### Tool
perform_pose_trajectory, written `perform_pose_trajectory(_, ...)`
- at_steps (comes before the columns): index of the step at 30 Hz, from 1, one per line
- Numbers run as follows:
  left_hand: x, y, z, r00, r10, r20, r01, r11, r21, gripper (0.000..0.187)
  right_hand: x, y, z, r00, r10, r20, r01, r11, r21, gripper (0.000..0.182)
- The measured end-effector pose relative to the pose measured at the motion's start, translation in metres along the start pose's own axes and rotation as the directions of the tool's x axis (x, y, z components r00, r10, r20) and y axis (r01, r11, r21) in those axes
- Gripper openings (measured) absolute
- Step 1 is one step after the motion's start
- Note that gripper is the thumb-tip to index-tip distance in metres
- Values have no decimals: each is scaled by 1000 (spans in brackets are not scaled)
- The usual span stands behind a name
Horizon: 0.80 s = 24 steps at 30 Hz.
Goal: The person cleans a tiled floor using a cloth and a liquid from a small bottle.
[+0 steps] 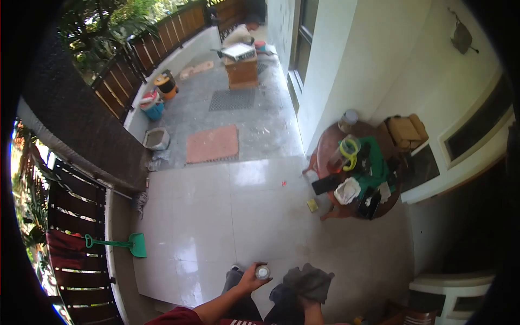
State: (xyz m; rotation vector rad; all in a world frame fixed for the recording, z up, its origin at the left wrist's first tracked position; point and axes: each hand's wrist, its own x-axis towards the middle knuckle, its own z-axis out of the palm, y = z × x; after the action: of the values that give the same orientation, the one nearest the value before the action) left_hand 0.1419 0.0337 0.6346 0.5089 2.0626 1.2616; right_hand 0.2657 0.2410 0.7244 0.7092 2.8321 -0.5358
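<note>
Arm on the left (222, 304): bare past a dark red sleeve (176, 316), it slants up from the bottom edge across the person's trousers (246, 309).
Left hand (251, 280): it is out in front of the lap, bent around a little jar, with the fingers clamped on its side.
Jar (262, 272): it is in the left hand, small and round, with a pale middle and a shiny, see-through look.
Right hand (310, 301): it is low, by the other knee, up against a grey cloth; the cloth hides most of the fingers, so I cannot tell if they are apart or together.
Grey cloth (307, 280): it is soft and crumpled, with floppy edges, and lies over the right hand.
Floor (208, 216): big, smooth, pale tiles that shine.
Mat (212, 143): flat, pink and oblong, on rough grey ground.
Dustpan (138, 245): green, with a long thin handle.
Bench (326, 142): round brown wood, with a green cloth (375, 154) and a white tub (346, 190) on top.
Other person (238, 37): far back, bent low behind a brown box (242, 75).
</note>
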Motion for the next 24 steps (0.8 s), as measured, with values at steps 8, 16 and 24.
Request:
perform_pose_trajectory(8,-21,94,-24,982,165,-87,-164,986,21,75,-34,11,-78,999,29,-22,-23,970,241,67)
perform_pose_trajectory(16,6,156,-48,887,385,255,-415,907,75,70,-81,-32,-125,875,203,-440,-154,977,146,64)
perform_pose_trajectory(24,12,211,-46,760,481,437,-560,826,64,76,-173,-59,-144,750,216,-625,-364,924,-119,62)
